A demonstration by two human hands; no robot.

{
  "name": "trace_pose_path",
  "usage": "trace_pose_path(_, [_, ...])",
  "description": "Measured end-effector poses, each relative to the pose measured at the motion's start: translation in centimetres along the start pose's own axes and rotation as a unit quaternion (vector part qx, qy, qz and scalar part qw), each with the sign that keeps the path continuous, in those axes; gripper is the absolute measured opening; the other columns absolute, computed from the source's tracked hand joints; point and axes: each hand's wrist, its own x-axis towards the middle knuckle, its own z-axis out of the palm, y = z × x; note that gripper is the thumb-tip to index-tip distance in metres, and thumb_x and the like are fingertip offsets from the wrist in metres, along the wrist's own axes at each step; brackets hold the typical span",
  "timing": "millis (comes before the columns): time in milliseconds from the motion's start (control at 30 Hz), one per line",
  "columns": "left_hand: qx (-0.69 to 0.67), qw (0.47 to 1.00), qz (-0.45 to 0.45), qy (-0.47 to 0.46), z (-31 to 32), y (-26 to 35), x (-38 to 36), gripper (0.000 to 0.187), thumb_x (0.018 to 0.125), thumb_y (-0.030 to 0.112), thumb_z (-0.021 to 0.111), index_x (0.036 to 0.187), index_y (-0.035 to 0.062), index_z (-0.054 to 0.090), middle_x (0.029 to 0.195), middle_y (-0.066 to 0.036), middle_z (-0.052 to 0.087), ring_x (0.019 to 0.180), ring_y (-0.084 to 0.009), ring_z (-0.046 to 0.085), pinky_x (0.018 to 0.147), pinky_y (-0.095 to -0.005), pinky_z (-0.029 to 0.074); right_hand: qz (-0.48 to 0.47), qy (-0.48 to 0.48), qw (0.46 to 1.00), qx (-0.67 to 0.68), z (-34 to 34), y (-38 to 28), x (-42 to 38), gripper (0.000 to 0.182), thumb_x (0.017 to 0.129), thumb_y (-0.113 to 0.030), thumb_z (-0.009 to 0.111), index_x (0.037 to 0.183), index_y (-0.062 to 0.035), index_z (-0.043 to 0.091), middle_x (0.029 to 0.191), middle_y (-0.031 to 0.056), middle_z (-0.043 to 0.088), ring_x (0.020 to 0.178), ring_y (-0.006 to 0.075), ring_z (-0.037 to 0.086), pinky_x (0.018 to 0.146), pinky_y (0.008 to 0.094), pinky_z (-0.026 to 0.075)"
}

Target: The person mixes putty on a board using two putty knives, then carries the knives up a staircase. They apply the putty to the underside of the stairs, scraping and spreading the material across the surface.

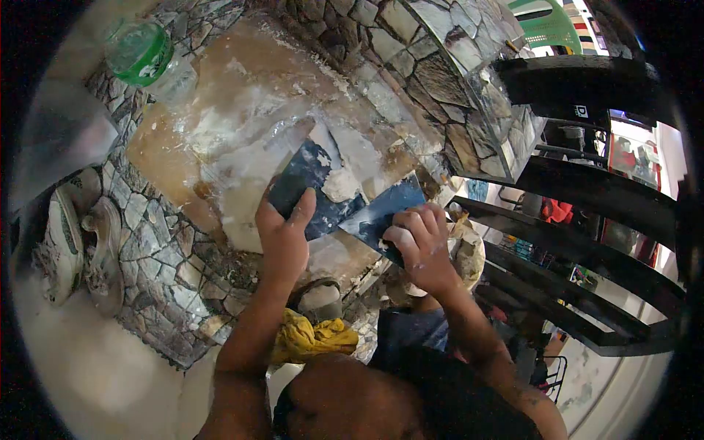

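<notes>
My left hand [284,231] grips a dark blue flat putty spreader [304,176], its thumb lying on the top face. A lump of whitish putty [339,185] sits near the far edge of that spreader, with smears around it. In my right hand [422,242] is a second blue putty spreader [396,202], fingers curled over its near side. The two spreaders meet or overlap at their inner edges, above a board [220,132] smeared with white and tan paste. The undersides of both spreaders are hidden.
A green-labelled plastic bottle [139,55] stands at the far left. Worn shoes [70,235] lie on the left, on stone-patterned flooring [158,268]. A yellow cloth [312,336] is close to my body. Black railing slats [557,249] run along the right; a green chair [546,29] is behind.
</notes>
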Motion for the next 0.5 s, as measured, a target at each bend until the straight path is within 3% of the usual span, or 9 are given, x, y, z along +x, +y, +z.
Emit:
trace_pose_path(133, [0.1,0.995,0.007,-0.004,0.5,0.6,-0.9,0.029,0.081,0.017,0.062,0.102,-0.0025,0.055,0.083,-0.005,0.06,0.072,-0.0121,0.053,0.066,-0.0268,0.043,-0.022,0.022,1.0,-0.004,0.1,0.4,1.0,0.017,0.067,-0.014,0.054,0.084,-0.008,0.053,0.089,0.0089,0.053,0.084,0.0269,0.051,0.078,0.0438,0.037])
trace_pose_path(233, [0.158,0.984,0.004,-0.087,-0.2,0.6,-1.3,0.031,0.083,0.017,0.059,0.106,-0.003,0.053,0.079,-0.008,0.06,0.069,-0.0118,0.053,0.067,-0.0278,0.044,-0.035,0.031,0.999,-0.006,-0.1,1.0,1.8,0.023,0.065,-0.014,0.056,0.087,-0.0079,0.053,0.09,0.0101,0.053,0.086,0.0277,0.051,0.078,0.0451,0.037])
trace_pose_path(333, [0.201,0.971,0.036,-0.125,-0.4,1.6,-1.6,0.029,0.084,0.014,0.055,0.108,-0.0028,0.052,0.076,-0.012,0.061,0.066,-0.018,0.057,0.066,-0.0299,0.045,-0.044,0.065,0.997,-0.004,0.1,1.6,2.4,0.022,0.065,-0.013,0.057,0.086,-0.0076,0.053,0.089,0.0101,0.053,0.086,0.0284,0.051,0.077,0.0452,0.038])
trace_pose_path(433, [0.263,0.945,0.127,-0.148,-0.4,2.5,-2.0,0.03,0.083,0.012,0.054,0.11,-0.0002,0.052,0.076,-0.015,0.062,0.066,-0.0283,0.06,0.064,-0.0334,0.045,-0.051,0.116,0.992,0.02,0.4,2.0,3.2,0.02,0.065,-0.012,0.057,0.084,-0.0072,0.052,0.088,0.0104,0.051,0.085,0.0291,0.051,0.077,0.0455,0.039])
trace_pose_path(500, [0.219,0.948,0.156,-0.169,-0.3,2.0,-1.8,0.03,0.082,0.012,0.054,0.111,0.0021,0.053,0.077,-0.018,0.062,0.068,-0.0332,0.06,0.064,-0.0363,0.045,-0.064,0.146,0.987,0.032,0.2,2.1,3.7,0.019,0.066,-0.01,0.057,0.083,-0.0072,0.049,0.088,0.0114,0.049,0.085,0.0299,0.05,0.078,0.0459,0.039])
